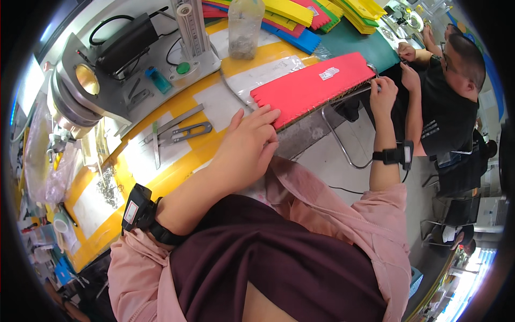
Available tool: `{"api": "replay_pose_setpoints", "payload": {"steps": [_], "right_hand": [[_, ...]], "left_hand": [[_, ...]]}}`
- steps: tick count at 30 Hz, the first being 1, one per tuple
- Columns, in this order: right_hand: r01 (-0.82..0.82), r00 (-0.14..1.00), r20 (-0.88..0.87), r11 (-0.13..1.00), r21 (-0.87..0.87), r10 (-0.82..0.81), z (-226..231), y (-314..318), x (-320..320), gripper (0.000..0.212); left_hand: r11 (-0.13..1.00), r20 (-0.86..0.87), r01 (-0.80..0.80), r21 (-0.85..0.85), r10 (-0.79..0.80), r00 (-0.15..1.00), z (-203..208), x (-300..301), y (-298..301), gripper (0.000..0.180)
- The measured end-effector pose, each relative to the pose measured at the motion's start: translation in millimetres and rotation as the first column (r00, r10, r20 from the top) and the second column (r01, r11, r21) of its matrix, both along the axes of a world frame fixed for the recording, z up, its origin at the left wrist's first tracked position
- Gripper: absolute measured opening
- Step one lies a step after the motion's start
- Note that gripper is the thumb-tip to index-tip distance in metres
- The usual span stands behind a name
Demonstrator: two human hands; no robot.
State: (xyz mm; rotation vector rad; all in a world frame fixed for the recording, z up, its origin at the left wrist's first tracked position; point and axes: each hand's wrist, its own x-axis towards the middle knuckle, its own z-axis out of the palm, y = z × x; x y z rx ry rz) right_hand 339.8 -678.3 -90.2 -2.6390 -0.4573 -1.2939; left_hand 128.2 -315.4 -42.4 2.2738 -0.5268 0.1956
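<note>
A long red board with notched ends and a white label lies along the table's near edge. Small pins or stitches line its front edge. My left hand rests on its near left corner, fingers over the top and thumb by the front edge. At the far right end my right hand is closed in a pinch beside the front edge. A slim piece of metal shows at its fingertips; its kind cannot be made out. Left of the board lie thread snips, tweezers and a thin green-and-grey tool.
At the back left stands a metal device with a lamp; a blue-green lighter-like object lies on its base. Small dark parts are heaped below. Behind are a cloudy plastic container and stacked coloured boards. Another person sits at right.
</note>
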Motion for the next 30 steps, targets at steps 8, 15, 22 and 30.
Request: {"api": "replay_pose_setpoints", "payload": {"steps": [8, 15, 22, 30], "right_hand": [[-0.387, 0.723, -0.277, 0.703, 0.596, 0.633, 66, 118, -131, 0.014], [-0.683, 0.506, -0.430, 0.652, 0.329, 0.747, 101, 173, -177, 0.019], [-0.746, 0.423, -0.437, 0.579, 0.330, 0.794, 86, 172, -169, 0.020], [-0.167, 0.981, -0.047, 0.945, 0.280, 0.187, 23, 5, -25, 0.007]], "left_hand": [[0.959, 0.155, -0.007, -0.283, 0.053, 0.986, 5, 1, 0, 0.008], [0.984, 0.296, -0.003, -0.178, 0.057, 0.954, 19, -6, 0, 0.015], [0.998, 0.251, -0.062, -0.028, 0.067, 0.966, 22, -11, 0, 0.038], [0.963, 0.036, -0.072, 0.260, 0.065, 0.997, 0, -15, 5, 0.069]]}}
